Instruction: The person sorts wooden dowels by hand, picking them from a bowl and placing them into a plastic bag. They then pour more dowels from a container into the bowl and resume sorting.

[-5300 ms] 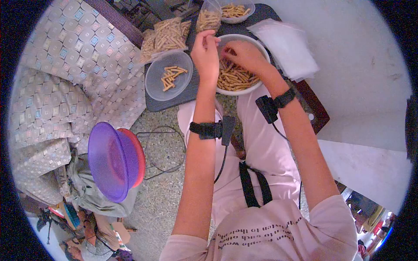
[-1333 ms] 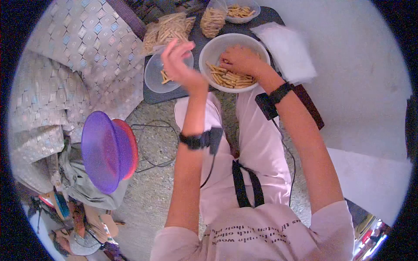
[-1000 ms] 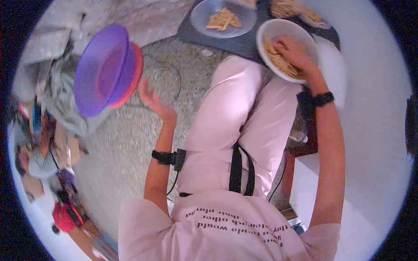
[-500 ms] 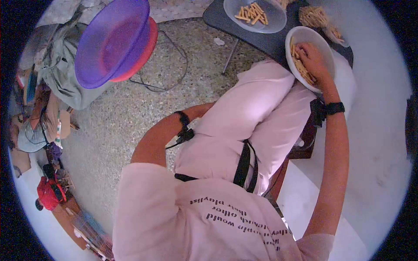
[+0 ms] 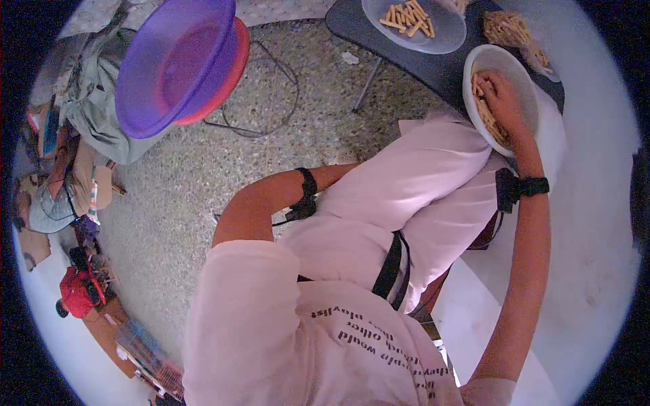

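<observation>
On the right, my right hand [image 5: 502,100] reaches into a white bowl [image 5: 525,74], its fingers curled together on pale yellow-brown sticks [image 5: 489,120] along the bowl's left side. The fingertips are partly hidden among the sticks. The bowl is tilted beside the edge of a dark table [image 5: 433,76], by my knees. My left hand [image 5: 333,176] passes behind my thigh; only its part near the black wristband shows, and its fingers are hidden.
A translucent bowl [image 5: 447,35] with similar sticks and a clear bag of sticks [image 5: 508,28] are on the table. Purple [image 5: 145,84] and red [image 5: 227,78] basins stand at the upper left, near a wire-like loop on the floor. A person in red [image 5: 80,292] is at the far left.
The table, bowls and both my arms appear shifted to the right in the view. My right hand remains in the white bowl, with its fingers slightly more curled.
</observation>
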The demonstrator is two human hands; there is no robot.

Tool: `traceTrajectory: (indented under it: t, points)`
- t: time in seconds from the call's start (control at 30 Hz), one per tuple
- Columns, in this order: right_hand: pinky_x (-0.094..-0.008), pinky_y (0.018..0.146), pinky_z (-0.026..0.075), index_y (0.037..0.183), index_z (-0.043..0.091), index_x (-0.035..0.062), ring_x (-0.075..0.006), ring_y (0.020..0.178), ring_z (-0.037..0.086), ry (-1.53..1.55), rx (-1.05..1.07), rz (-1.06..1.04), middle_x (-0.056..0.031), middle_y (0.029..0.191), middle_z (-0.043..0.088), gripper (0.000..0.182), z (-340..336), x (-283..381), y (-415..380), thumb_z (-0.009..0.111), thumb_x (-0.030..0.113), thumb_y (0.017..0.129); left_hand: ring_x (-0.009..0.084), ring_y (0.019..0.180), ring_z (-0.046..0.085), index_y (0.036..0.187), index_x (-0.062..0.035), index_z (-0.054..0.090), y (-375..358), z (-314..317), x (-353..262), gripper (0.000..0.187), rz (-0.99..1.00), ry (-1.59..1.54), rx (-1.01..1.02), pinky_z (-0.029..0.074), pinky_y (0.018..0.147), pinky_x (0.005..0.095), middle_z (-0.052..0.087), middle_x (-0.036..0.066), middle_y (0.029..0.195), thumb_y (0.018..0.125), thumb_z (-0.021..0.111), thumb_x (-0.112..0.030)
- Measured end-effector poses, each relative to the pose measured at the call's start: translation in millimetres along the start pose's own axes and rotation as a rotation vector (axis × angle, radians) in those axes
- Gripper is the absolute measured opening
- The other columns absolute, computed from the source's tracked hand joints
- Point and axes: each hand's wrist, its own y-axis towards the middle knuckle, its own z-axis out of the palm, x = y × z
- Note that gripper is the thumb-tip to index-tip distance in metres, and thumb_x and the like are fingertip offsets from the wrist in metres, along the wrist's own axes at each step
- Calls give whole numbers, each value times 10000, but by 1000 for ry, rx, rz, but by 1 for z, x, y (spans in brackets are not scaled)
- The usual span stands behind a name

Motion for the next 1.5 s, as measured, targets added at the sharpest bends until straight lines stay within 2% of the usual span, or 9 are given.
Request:
traceTrajectory:
  t: [0.3, 0.5, 0.67, 0.8, 0.9, 1.17, 1.23, 1.33, 1.5]
  points:
    - [-412, 837, 413, 1019, 583, 28, -343, 921, 555, -172, 85, 24, -163, 999, 586, 341, -12, 19, 0, 459, 333, 928, 219, 949, 559, 1039, -17, 590, 26, 11, -31, 258, 16, -403, -185, 479, 781, 337, 587, 120, 1053, 862, 526, -194]
    - [-412, 861, 407, 1045, 580, 33, -350, 965, 545, -118, -19, -12, -162, 1026, 573, 361, -9, 18, -7, 449, 349, 930, 215, 930, 561, 1021, -20, 591, 33, 7, -47, 243, 72, -703, -434, 480, 769, 335, 590, 117, 1032, 861, 523, -190]
    - [-390, 875, 405, 1038, 584, 36, -326, 965, 553, -27, -23, 14, -157, 1020, 575, 347, 3, 3, -4, 470, 344, 927, 212, 915, 563, 1007, -23, 592, 32, 16, -55, 231, 96, -791, -490, 480, 759, 333, 592, 114, 1014, 860, 522, -187]
    - [-374, 877, 405, 1037, 585, 36, -302, 970, 558, -73, -47, 70, -151, 1009, 586, 330, 13, -21, -1, 480, 330, 927, 210, 903, 565, 995, -25, 593, 32, 20, -52, 222, 102, -811, -517, 481, 750, 331, 594, 111, 999, 859, 520, -185]
    - [-375, 880, 407, 1049, 578, 33, -315, 974, 554, 11, 35, 44, -158, 1009, 590, 343, 7, -10, -1, 479, 337, 927, 208, 894, 566, 986, -27, 594, 25, 10, -45, 215, 101, -790, -502, 481, 744, 330, 595, 110, 989, 859, 519, -183]
    - [-389, 882, 407, 1081, 570, 51, -337, 966, 555, -107, -16, -25, -167, 1020, 582, 377, 4, -10, -5, 446, 373, 929, 204, 870, 570, 963, -31, 595, 10, 10, -51, 198, 116, -733, -587, 483, 728, 328, 599, 105, 960, 857, 516, -178]
    - [-389, 885, 408, 1093, 569, 51, -337, 975, 556, -119, -13, -20, -170, 1046, 580, 389, 0, -5, -2, 447, 380, 927, 202, 864, 570, 957, -32, 596, 3, 6, -65, 194, 140, -632, -594, 483, 724, 327, 600, 104, 953, 857, 515, -177]
    - [-385, 882, 414, 1111, 567, 50, -336, 979, 558, -69, 2, 40, -176, 1087, 575, 399, 7, -10, 1, 450, 382, 924, 201, 855, 572, 949, -34, 596, 14, 17, -117, 188, 219, -323, -412, 483, 717, 326, 601, 102, 942, 856, 514, -175]
    - [-390, 837, 435, 1077, 605, 70, -341, 947, 569, -74, -92, -23, -170, 1061, 597, 397, 14, -25, -1, 448, 396, 914, 198, 840, 574, 934, -37, 597, 32, 46, -163, 178, 208, -296, -332, 484, 707, 324, 604, 99, 924, 855, 512, -172]
